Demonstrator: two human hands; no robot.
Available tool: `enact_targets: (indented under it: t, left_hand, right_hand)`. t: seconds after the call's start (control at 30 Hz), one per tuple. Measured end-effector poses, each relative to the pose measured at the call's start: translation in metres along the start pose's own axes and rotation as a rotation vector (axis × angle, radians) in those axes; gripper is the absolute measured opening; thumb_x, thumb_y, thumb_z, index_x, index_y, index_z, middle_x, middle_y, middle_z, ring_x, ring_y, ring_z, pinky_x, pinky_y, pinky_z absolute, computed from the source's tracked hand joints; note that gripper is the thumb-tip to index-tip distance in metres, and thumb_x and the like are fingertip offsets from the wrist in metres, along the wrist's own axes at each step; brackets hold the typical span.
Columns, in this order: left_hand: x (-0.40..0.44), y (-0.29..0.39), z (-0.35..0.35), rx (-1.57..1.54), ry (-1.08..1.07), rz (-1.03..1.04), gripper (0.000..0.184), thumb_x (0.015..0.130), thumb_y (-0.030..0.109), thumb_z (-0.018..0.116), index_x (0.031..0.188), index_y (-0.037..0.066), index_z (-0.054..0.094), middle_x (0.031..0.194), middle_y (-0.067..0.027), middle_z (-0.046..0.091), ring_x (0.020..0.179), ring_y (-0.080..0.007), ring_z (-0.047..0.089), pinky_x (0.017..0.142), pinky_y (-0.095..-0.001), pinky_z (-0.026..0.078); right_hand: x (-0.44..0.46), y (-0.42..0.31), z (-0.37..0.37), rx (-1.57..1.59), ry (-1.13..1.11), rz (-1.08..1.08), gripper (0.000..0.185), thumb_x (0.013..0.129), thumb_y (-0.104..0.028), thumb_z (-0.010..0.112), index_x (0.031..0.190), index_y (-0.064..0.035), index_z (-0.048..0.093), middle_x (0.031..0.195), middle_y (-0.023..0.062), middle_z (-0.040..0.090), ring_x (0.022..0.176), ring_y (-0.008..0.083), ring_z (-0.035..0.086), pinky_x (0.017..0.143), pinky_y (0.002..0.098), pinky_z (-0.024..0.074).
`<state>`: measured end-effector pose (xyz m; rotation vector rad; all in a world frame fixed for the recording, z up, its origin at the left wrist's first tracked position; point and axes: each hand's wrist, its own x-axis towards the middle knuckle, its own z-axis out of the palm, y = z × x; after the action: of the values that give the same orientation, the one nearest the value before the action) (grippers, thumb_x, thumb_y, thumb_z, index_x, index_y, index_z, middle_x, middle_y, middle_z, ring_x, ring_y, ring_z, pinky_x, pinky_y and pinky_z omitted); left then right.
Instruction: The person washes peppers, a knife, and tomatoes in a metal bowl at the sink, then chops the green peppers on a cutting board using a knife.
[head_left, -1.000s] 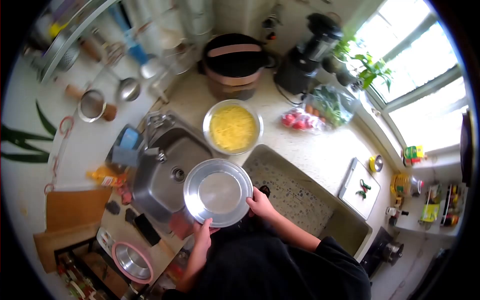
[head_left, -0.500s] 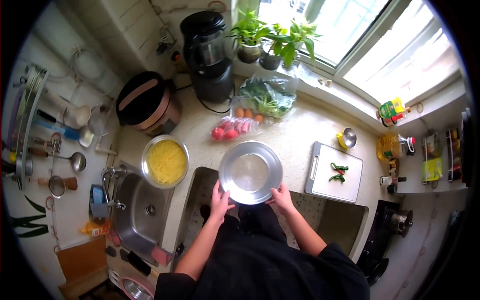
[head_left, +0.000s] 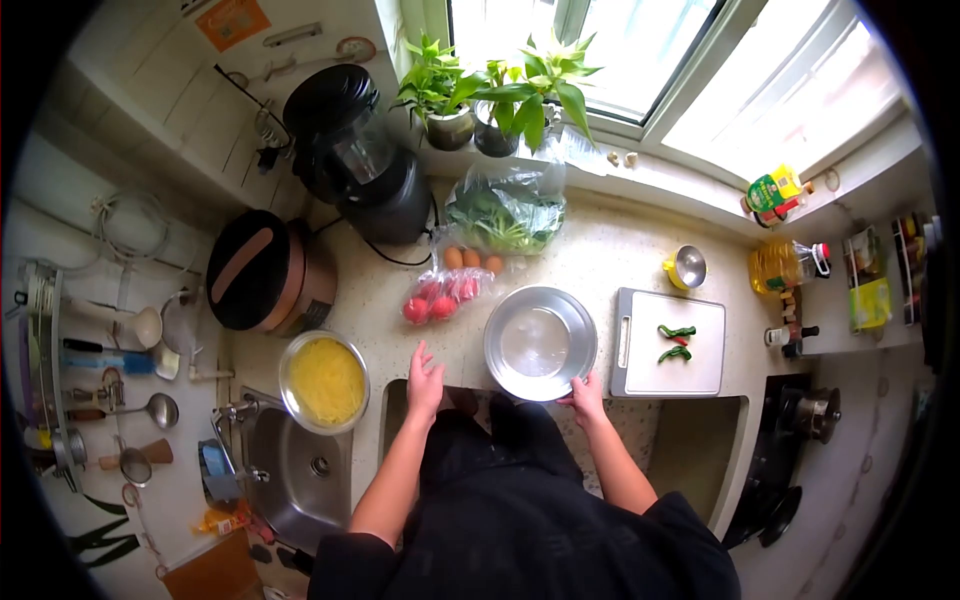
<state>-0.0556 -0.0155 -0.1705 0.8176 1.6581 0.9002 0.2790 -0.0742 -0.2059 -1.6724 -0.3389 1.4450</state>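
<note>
A wide metal basin (head_left: 540,343) sits at the front edge of the counter, with nothing solid visible in it. My right hand (head_left: 585,393) grips its lower right rim. My left hand (head_left: 425,383) is apart from the basin, its fingers stretched out over the counter edge, holding nothing. Left of that hand stands a metal bowl of yellow shredded food (head_left: 326,382). Behind the hands lies a clear bag of red tomatoes (head_left: 441,298). To the right, green and red peppers (head_left: 677,341) rest on a cutting board (head_left: 637,372).
A sink (head_left: 300,465) is at the left, below a rice cooker (head_left: 268,272) and a blender (head_left: 370,170). Bagged greens (head_left: 505,210) and eggs (head_left: 472,259) lie behind. A small metal cup (head_left: 689,268), an oil bottle (head_left: 785,267) and a stove (head_left: 770,480) are on the right.
My left hand has let go of the basin and moved away to the left. The basin, still in my right hand, has shifted right toward the cutting board. The view has tilted.
</note>
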Motion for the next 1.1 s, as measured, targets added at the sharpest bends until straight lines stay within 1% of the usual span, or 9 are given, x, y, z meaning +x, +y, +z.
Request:
enact_targets:
  t: [0.13, 0.23, 0.3, 0.37, 0.5, 0.6, 0.7, 0.9, 1.1]
  left_hand:
    - [0.070, 0.023, -0.015, 0.495, 0.083, 0.383, 0.060, 0.087, 0.017, 0.068, 0.144, 0.011, 0.052, 0.133, -0.0166, 0.059, 0.118, -0.0335, 0.057, 0.106, -0.0429, 0.044]
    - [0.112, 0.040, -0.017, 0.571, 0.120, 0.473, 0.053, 0.084, 0.019, 0.070, 0.135, 0.009, 0.060, 0.130, -0.0168, 0.060, 0.123, -0.0375, 0.053, 0.108, -0.0446, 0.041]
    - [0.137, 0.051, -0.015, 0.615, 0.082, 0.475, 0.050, 0.086, 0.026, 0.069, 0.131, 0.007, 0.063, 0.134, -0.0160, 0.059, 0.127, -0.0358, 0.052, 0.110, -0.0453, 0.039]
    - [0.162, 0.053, -0.010, 0.714, 0.055, 0.507, 0.050, 0.086, 0.030, 0.068, 0.131, 0.007, 0.063, 0.136, -0.0158, 0.059, 0.129, -0.0352, 0.051, 0.112, -0.0457, 0.037]
    - [0.185, 0.065, 0.011, 0.856, -0.040, 0.362, 0.061, 0.087, 0.041, 0.068, 0.138, 0.010, 0.058, 0.144, -0.0128, 0.054, 0.137, -0.0314, 0.045, 0.116, -0.0558, 0.027]
    - [0.189, 0.073, 0.021, 0.964, -0.071, 0.265, 0.065, 0.086, 0.048, 0.068, 0.139, 0.012, 0.057, 0.140, -0.0123, 0.055, 0.136, -0.0312, 0.045, 0.117, -0.0489, 0.026]
    - [0.200, 0.049, 0.019, 0.957, -0.061, 0.329, 0.062, 0.083, 0.045, 0.072, 0.137, 0.018, 0.058, 0.137, -0.0089, 0.054, 0.132, -0.0310, 0.048, 0.114, -0.0572, 0.030]
    - [0.184, 0.048, 0.003, 0.866, -0.127, 0.263, 0.056, 0.082, 0.034, 0.076, 0.134, 0.025, 0.059, 0.133, -0.0098, 0.052, 0.116, -0.0352, 0.057, 0.097, -0.0465, 0.050]
    - [0.165, 0.041, -0.024, 0.854, -0.138, 0.214, 0.054, 0.080, 0.030, 0.077, 0.131, 0.023, 0.061, 0.129, -0.0100, 0.053, 0.113, -0.0349, 0.058, 0.096, -0.0447, 0.051]
  right_hand:
    - [-0.005, -0.003, 0.013, 0.024, 0.098, 0.053, 0.036, 0.099, -0.014, 0.056, 0.133, -0.0063, 0.047, 0.100, 0.0130, 0.066, 0.069, 0.0189, 0.069, 0.045, 0.0281, 0.0556]
    - [-0.014, -0.009, 0.023, -0.152, 0.352, 0.035, 0.047, 0.097, -0.019, 0.063, 0.138, -0.0067, 0.045, 0.104, 0.0115, 0.064, 0.076, 0.0195, 0.066, 0.055, 0.0299, 0.0556]
    - [-0.019, -0.025, 0.036, -0.510, 0.623, -0.219, 0.057, 0.091, -0.018, 0.068, 0.142, -0.0037, 0.047, 0.118, 0.0163, 0.060, 0.105, 0.0291, 0.062, 0.095, 0.0419, 0.0504]
    - [-0.021, -0.048, 0.055, -0.682, 0.664, -0.516, 0.050, 0.086, -0.010, 0.067, 0.134, -0.0043, 0.054, 0.115, 0.0173, 0.059, 0.107, 0.0321, 0.060, 0.096, 0.0434, 0.0485]
    - [0.011, -0.098, 0.111, -0.939, 0.371, -0.927, 0.035, 0.079, -0.003, 0.063, 0.114, -0.0039, 0.065, 0.112, 0.0184, 0.062, 0.106, 0.0368, 0.059, 0.096, 0.0457, 0.0471]
    - [0.041, -0.141, 0.178, -1.020, 0.088, -1.033, 0.028, 0.079, -0.002, 0.062, 0.106, -0.0054, 0.070, 0.110, 0.0161, 0.065, 0.104, 0.0380, 0.060, 0.092, 0.0460, 0.0491]
    - [0.088, -0.144, 0.218, -1.095, -0.055, -0.984, 0.029, 0.081, -0.006, 0.063, 0.108, -0.0100, 0.070, 0.110, 0.0153, 0.064, 0.103, 0.0375, 0.060, 0.090, 0.0453, 0.0510]
    - [0.140, -0.134, 0.261, -1.362, -0.145, -0.744, 0.039, 0.084, -0.012, 0.063, 0.123, -0.0164, 0.065, 0.114, 0.0174, 0.059, 0.107, 0.0409, 0.057, 0.089, 0.0477, 0.0532]
    - [0.131, -0.127, 0.284, -1.338, -0.162, -0.729, 0.046, 0.081, -0.018, 0.071, 0.126, -0.0203, 0.063, 0.116, 0.0174, 0.057, 0.107, 0.0429, 0.056, 0.088, 0.0491, 0.0543]
